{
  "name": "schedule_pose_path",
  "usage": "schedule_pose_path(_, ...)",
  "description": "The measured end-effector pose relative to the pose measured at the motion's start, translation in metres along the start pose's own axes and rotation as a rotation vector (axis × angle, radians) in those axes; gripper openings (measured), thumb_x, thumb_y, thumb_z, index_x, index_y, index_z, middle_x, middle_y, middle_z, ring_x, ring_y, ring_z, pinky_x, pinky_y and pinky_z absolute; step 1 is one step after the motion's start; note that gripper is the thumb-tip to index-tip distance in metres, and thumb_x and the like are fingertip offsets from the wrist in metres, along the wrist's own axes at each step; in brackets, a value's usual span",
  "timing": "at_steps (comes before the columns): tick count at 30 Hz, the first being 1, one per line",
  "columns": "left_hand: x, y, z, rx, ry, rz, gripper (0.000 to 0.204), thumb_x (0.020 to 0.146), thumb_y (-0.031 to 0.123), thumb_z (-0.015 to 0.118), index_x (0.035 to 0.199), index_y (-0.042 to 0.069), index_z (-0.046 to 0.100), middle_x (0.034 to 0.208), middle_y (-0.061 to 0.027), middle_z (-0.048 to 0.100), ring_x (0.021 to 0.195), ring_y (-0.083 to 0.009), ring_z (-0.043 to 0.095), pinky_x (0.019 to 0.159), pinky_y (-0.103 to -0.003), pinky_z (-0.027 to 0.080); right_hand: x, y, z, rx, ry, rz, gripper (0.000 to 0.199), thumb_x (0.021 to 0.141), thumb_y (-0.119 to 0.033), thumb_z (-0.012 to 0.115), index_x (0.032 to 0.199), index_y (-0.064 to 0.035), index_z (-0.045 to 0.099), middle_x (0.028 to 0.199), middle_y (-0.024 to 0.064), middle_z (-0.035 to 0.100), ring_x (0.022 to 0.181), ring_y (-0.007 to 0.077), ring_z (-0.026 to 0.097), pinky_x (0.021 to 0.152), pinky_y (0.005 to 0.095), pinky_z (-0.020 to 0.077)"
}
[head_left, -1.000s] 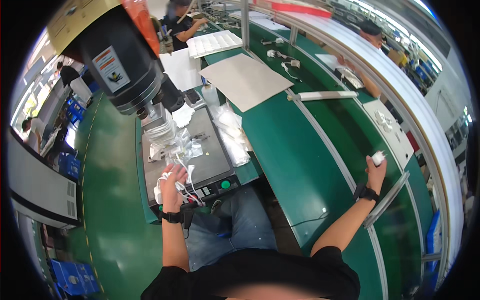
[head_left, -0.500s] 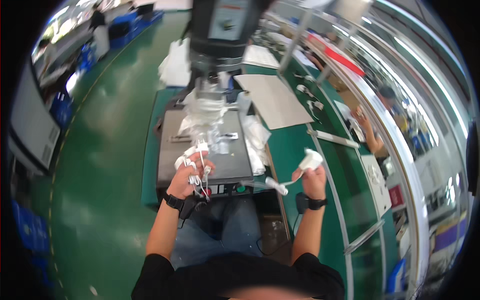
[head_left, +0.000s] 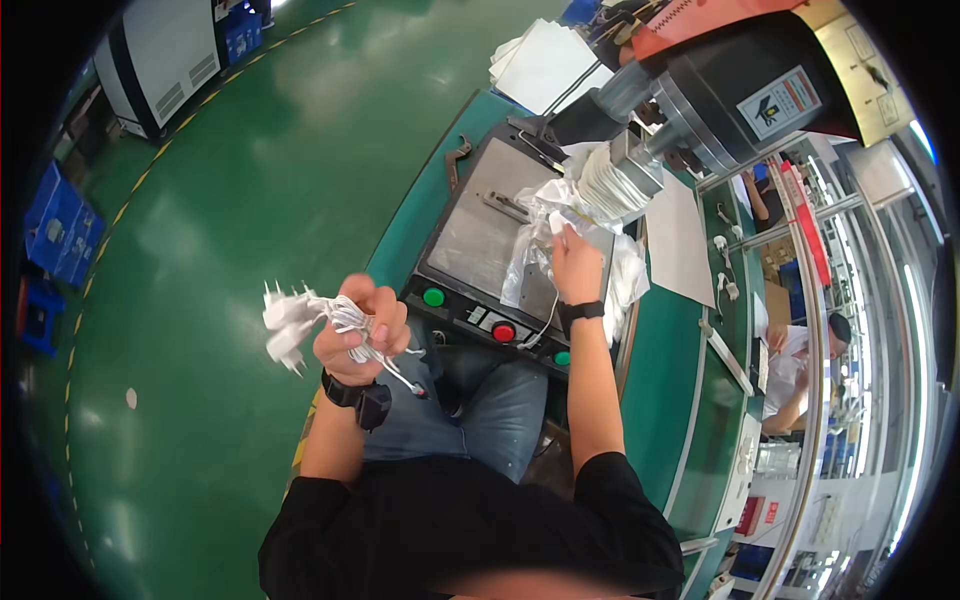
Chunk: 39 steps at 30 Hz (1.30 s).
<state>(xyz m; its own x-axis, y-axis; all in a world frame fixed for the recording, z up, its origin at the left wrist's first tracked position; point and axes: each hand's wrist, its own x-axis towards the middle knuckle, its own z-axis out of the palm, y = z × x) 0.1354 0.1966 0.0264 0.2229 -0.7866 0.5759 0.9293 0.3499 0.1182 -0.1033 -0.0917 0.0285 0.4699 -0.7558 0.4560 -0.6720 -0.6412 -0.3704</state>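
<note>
My left hand [head_left: 360, 332] is closed around a bunch of white power adapters [head_left: 290, 322] with bundled white cables, held out to the left of the machine. The plug pins point outward, and loose cable ends hang below the fingers. My right hand [head_left: 578, 268] is over the bed of a press machine [head_left: 465, 245], its fingers closed on a white power adapter [head_left: 559, 222] mostly covered by the hand. A thin white cable [head_left: 545, 325] hangs from there past the machine's front edge. Just beyond the fingers is the press head [head_left: 640, 165], wrapped in white cord and clear plastic.
The machine's front carries a red button [head_left: 503, 331] and green buttons [head_left: 433, 297]. A wrench [head_left: 457, 160] lies on the green bench left of it. Grey board [head_left: 680, 240] and several white adapters [head_left: 722, 243] lie to the right. Another person [head_left: 790, 370] sits beyond the metal frame.
The view has swung, so the machine now appears tilted and further right. My right hand has brought its adapter from the right side over the machine bed. My left hand has moved away from the bed.
</note>
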Motion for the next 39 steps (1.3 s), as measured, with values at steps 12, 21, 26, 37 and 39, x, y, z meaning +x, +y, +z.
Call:
schedule_pose_path(12, -0.012, -0.032, -0.059, 0.933, 0.392, -0.334, 0.010, 0.085, 0.009, 0.068, 0.089, 0.006, 0.059, 0.084, -0.0007, 0.059, 0.074, -0.0079, 0.052, 0.061, -0.025, 0.042, -0.019, -0.031, -0.010, -0.200, -0.205, -0.023, 0.051, 0.092, -0.031, 0.063, 0.129, 0.0041, 0.057, 0.087, 0.0182, 0.070, 0.072, 0.0381, 0.067, 0.065, 0.0469, 0.0525)
schedule_pose_path(21, 0.004, -0.070, -0.081, 1.209, 0.335, -0.483, 0.008, 0.088, 0.005, 0.068, 0.088, 0.006, 0.060, 0.078, 0.0063, 0.057, 0.069, -0.0022, 0.048, 0.060, -0.022, 0.039, -0.196, 0.005, -0.046, 0.623, 0.180, 0.588, 0.026, 0.099, -0.021, 0.062, 0.086, 0.0015, 0.062, 0.066, -0.0001, 0.057, 0.060, 0.0102, 0.054, 0.057, 0.0265, 0.0453)
schedule_pose_path(26, -0.005, -0.062, -0.090, 1.284, 0.449, -0.447, 0.007, 0.090, 0.007, 0.070, 0.091, 0.006, 0.063, 0.080, 0.0035, 0.061, 0.073, -0.0054, 0.054, 0.066, -0.023, 0.044, -0.203, -0.023, -0.043, 0.324, -0.041, 0.237, 0.025, 0.090, -0.026, 0.073, 0.097, -0.0034, 0.066, 0.082, 0.0065, 0.061, 0.080, 0.0200, 0.062, 0.069, 0.0315, 0.0505)
schedule_pose_path(37, 0.029, -0.064, -0.014, 1.184, 0.344, -0.250, 0.011, 0.096, 0.009, 0.058, 0.096, -0.001, 0.060, 0.079, -0.0075, 0.063, 0.074, -0.0155, 0.058, 0.072, -0.027, 0.046, -0.120, -0.041, -0.257, 0.368, 0.278, -0.172, 0.023, 0.088, -0.014, 0.074, 0.078, -0.0044, 0.056, 0.076, 0.0082, 0.065, 0.066, 0.0217, 0.064, 0.058, 0.0299, 0.0492)
schedule_pose_path(39, 0.034, -0.061, -0.005, 1.151, 0.312, -0.263, 0.013, 0.096, 0.010, 0.057, 0.094, -0.003, 0.060, 0.083, -0.0109, 0.065, 0.076, -0.0175, 0.059, 0.076, -0.028, 0.047, -0.124, -0.007, -0.284, 0.264, 0.397, -0.165, 0.022, 0.089, -0.009, 0.071, 0.075, -0.0033, 0.054, 0.081, 0.0104, 0.067, 0.068, 0.0214, 0.066, 0.060, 0.0293, 0.0511)
